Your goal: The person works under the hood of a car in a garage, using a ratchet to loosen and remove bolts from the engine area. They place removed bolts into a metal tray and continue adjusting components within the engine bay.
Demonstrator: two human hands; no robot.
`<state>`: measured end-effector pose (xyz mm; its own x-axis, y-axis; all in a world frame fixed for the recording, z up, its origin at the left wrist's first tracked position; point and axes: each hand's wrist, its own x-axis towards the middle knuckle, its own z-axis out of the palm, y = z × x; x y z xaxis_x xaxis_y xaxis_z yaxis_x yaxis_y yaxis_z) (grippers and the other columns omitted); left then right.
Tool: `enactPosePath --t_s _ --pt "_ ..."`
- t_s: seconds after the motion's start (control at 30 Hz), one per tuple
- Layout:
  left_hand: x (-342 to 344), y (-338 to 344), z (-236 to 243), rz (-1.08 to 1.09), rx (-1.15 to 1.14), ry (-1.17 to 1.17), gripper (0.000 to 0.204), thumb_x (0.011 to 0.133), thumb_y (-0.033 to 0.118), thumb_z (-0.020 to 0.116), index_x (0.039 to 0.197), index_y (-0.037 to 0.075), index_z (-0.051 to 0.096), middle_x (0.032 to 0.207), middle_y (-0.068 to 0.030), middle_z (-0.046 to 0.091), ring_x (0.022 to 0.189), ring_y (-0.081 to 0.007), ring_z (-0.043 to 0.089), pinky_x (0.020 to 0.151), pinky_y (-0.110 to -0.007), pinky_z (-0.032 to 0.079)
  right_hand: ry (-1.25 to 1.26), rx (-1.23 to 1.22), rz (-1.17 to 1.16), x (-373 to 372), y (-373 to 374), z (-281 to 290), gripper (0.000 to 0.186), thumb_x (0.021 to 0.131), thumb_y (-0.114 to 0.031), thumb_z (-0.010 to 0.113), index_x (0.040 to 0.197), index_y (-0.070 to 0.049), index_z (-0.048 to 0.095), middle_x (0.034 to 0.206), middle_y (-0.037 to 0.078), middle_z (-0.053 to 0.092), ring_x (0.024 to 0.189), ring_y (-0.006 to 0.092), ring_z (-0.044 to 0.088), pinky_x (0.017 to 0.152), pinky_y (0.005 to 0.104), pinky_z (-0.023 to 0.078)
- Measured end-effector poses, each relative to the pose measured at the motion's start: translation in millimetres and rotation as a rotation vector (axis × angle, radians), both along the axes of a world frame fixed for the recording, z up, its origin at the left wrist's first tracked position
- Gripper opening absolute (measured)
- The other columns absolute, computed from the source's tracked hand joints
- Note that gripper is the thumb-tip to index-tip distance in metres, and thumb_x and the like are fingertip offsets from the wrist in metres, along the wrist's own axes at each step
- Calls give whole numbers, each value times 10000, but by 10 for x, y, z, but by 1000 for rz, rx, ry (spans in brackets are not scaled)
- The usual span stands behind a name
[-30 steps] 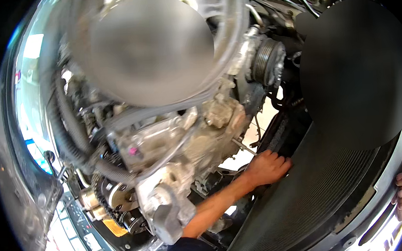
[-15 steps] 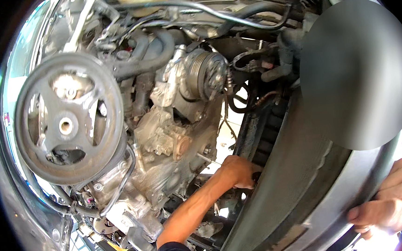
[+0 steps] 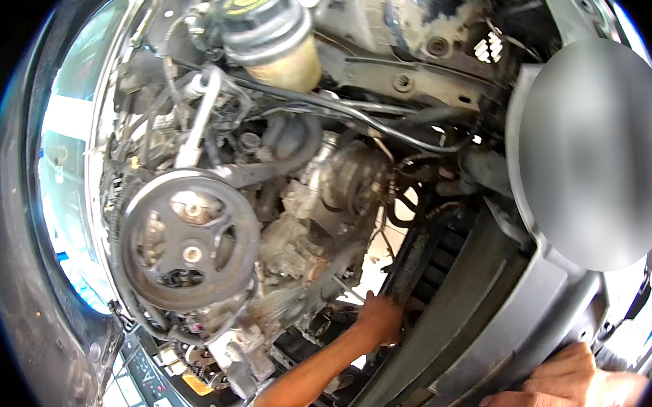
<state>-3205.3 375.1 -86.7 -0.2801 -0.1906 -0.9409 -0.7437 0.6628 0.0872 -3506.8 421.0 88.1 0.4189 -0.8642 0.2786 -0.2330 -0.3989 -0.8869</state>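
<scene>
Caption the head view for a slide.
Left hand reaching beside the engine's large pulley; right hand resting on the radiator panel.

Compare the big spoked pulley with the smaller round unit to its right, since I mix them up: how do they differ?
The spoked pulley is clearly larger than the smaller round unit. The pulley faces the camera flat, showing spokes, openings and a central hub; the smaller unit is turned sideways, a ribbed drum shape. The pulley sits far from the left hand; the smaller unit is above it. Both are round, grey metal and grimy.
</scene>
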Motion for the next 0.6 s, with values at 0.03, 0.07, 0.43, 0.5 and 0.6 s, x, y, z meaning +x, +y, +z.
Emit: enactPosePath --t_s 0.03,0.07,0.43,0.5,0.6 --pt "-129 -156 19 -42 200 -173 376 725 312 683 1023 81 690 988 -130 688 968 -295 643 839 -445 460 -15 -1 12 8 13 -2 236 759 -83 673 980 -3 664 556 2 485 414 142 466 387 289 362" --pt "-117 -185 -20 -6 228 -118 371 723 319 684 1013 88 694 968 -136 690 951 -304 648 822 -447 472 -30 6 22 -14 15 -15 238 755 -81 674 980 -2 664 555 1 482 413 141 463 387 288 361" --pt "565 337 -331 6 -359 730 324 787 188 580 1093 86 611 890 -52 604 866 -239 570 745 -306 402 -24 12 121 -193 -419 -74 243 729 -76 672 958 -1 645 579 1 495 441 140 487 411 284 394" --pt "346 239 -192 144 -316 545 369 785 177 578 1141 80 596 910 -72 606 908 -245 573 781 -340 401 -24 11 141 -198 -443 -87 243 725 -81 672 952 -1 641 584 2 499 444 142 492 412 285 400" --pt "198 213 -115 203 -319 369 539 715 260 695 1221 120 574 916 -98 630 991 -254 585 866 -382 380 -16 17 148 -151 -433 -66 243 720 -87 672 944 -1 635 592 4 505 449 144 500 415 287 408"
